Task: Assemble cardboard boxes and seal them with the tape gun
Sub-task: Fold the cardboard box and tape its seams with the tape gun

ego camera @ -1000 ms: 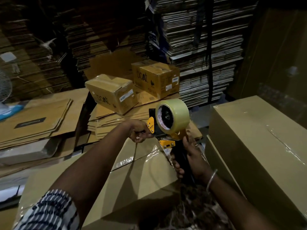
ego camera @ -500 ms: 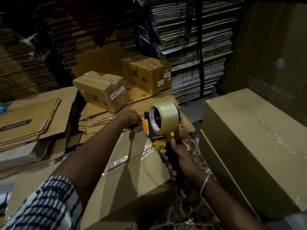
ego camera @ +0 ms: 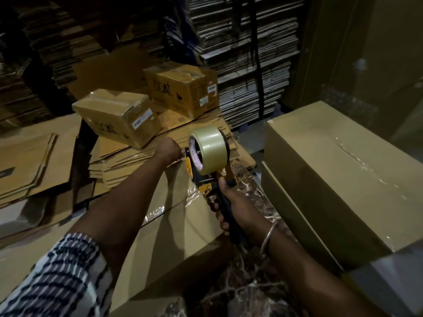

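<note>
A large brown cardboard box lies in front of me with clear tape along its top seam. My right hand grips the black handle of a yellow-and-black tape gun, which carries a roll of clear tape and stands over the box's far right end. My left hand is curled into a fist at the box's far edge, right beside the front of the gun. Whether its fingers pinch the tape end is hidden.
A second large taped box stands close on the right. Two small printed boxes rest on piles of flat cardboard beyond and to the left. Tall stacks of flattened cartons fill the background.
Both hands and the tape gun have stayed together over the box's far end. My view has shifted a little, so the boxes sit differently in the picture.
</note>
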The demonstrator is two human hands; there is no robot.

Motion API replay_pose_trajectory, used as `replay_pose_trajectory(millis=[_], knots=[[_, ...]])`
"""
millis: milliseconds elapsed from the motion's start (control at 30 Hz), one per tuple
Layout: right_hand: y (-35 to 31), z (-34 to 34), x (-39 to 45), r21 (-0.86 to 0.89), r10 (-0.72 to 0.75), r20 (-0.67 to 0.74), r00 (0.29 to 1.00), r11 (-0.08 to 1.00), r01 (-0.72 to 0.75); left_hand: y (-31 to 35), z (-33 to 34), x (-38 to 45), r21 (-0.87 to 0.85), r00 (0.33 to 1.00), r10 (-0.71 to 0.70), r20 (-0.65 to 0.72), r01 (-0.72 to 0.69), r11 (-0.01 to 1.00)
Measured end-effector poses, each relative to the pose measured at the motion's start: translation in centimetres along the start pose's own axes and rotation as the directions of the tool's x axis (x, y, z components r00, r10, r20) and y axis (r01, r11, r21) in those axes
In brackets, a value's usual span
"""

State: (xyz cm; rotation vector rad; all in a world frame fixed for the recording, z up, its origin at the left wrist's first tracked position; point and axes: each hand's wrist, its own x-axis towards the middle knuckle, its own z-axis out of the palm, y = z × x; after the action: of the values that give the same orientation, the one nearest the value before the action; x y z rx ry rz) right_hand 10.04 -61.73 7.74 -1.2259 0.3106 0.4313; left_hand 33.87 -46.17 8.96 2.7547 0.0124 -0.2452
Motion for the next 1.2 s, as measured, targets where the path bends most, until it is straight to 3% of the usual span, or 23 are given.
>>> replay_pose_trajectory(millis=[600, 900, 1033, 1200], knots=[[-0.2, 1.1, 1.6, -0.008, 0.039, 0.003, 0.999, 0.999, -0.039, -2.2, 1.4, 1.6, 0.095, 1.0, -0.002, -0.023, 0.004, 0.995], [-0.2, 1.0, 2.4, 0.011, 0.081, 0.03, 0.996, 0.997, -0.081, -5.1, 3.1, -1.4, -0.057, 0.986, -0.011, -0.165, 0.001, 0.998], [-0.3, 0.9, 2.5, 0.003, 0.11, 0.038, 0.993, 0.994, -0.111, -5.5, 3.6, -2.6, -0.182, 0.96, 0.076, -0.271, -0.129, 0.975], [-1.0, 0.9, 2.1, -0.009, 0.127, 0.037, 0.991, 0.992, -0.127, -6.4, 3.1, -3.1, -0.118, 0.959, 0.208, -0.195, -0.233, 0.965]])
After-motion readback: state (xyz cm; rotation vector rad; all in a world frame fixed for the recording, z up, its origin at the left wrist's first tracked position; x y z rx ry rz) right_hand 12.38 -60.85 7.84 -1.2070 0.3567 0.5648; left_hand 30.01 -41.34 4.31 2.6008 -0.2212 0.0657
